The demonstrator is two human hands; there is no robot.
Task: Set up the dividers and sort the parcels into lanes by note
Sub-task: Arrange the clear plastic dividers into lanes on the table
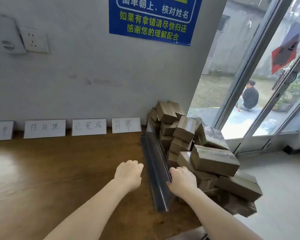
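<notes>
The right hand (182, 181) grips the top edge of the long divider (154, 163), which stands at the right of the table (59, 170), just left of the parcels (213, 160). The left hand (128, 174) is curled and holds nothing. The divider seems stiff, light and smooth; better to hold it mid-length.

L hand (128, 174) & R hand (182, 181) are both bare. L forearm (93, 205) & R forearm (215, 212) are bare too, uncovered from wrist to bottom edge of view. Arms look slim w/ narrow wrists; rest of body is out of shot.
</notes>
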